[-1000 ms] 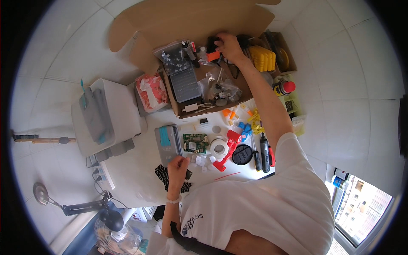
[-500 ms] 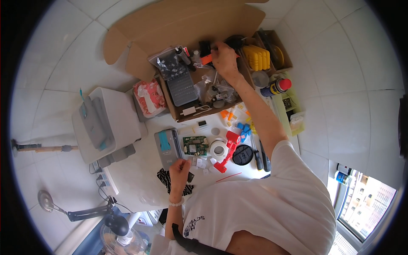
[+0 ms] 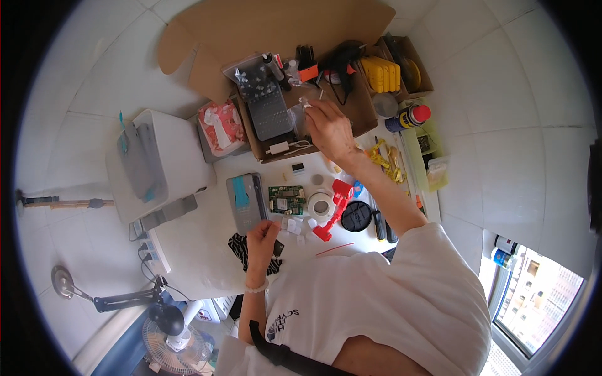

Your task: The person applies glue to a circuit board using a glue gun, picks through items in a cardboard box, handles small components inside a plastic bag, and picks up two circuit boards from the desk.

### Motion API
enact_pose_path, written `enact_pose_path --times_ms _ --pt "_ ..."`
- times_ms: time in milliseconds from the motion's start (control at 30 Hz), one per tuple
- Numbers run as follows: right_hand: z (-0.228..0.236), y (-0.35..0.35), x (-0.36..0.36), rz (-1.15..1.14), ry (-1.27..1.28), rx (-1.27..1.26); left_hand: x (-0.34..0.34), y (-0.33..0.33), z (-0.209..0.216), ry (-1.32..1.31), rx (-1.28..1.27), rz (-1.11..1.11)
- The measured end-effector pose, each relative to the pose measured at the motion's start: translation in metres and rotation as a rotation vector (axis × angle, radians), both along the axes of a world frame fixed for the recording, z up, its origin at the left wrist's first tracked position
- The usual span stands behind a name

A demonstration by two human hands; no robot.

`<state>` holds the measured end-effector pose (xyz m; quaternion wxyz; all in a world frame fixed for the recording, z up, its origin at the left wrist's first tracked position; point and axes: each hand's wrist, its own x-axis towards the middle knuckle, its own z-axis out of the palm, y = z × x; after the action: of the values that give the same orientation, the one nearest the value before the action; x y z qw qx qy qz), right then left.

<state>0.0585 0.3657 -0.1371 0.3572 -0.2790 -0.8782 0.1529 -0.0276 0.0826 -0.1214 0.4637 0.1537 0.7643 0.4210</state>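
Note:
My right hand (image 3: 331, 130) is over the open cardboard box (image 3: 360, 116), its fingers closed on a crinkled clear plastic bag (image 3: 298, 118). What the bag holds is mostly hidden behind the hand. Left of it in the box lies a grey plastic case (image 3: 271, 119); behind it stands an orange and black item (image 3: 308, 70). Low over the table, my left hand (image 3: 261, 240) is closed, fingertips pressed together. A small dark flat piece (image 3: 278, 249) shows beside those fingers, and I cannot tell whether they grip it. Zebra-striped cloth (image 3: 237, 245) lies under that hand.
On the table sit a green circuit board (image 3: 287, 200), a white tape roll (image 3: 321, 205), a red plastic part (image 3: 334, 213), a black round lid (image 3: 357, 216) and a grey case (image 3: 247, 203). A spray can (image 3: 407, 118) stands right of the box, a white bin (image 3: 172, 166) to the left.
My right hand has left the orange and black item, which stays in the box, and moved nearer to me onto the clear bag. My left hand keeps its closed pose beside the cloth.

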Motion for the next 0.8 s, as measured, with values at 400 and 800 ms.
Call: enact_pose_path --times_ms 400,800 --pt "0.011 -0.047 0.12 -0.236 -0.015 -0.209 0.014 0.01 0.013 -0.123 0.107 -0.033" --pt "-0.002 0.003 0.048 -0.305 -0.369 -0.314 0.024 0.027 0.026 -0.279 0.066 -0.009"
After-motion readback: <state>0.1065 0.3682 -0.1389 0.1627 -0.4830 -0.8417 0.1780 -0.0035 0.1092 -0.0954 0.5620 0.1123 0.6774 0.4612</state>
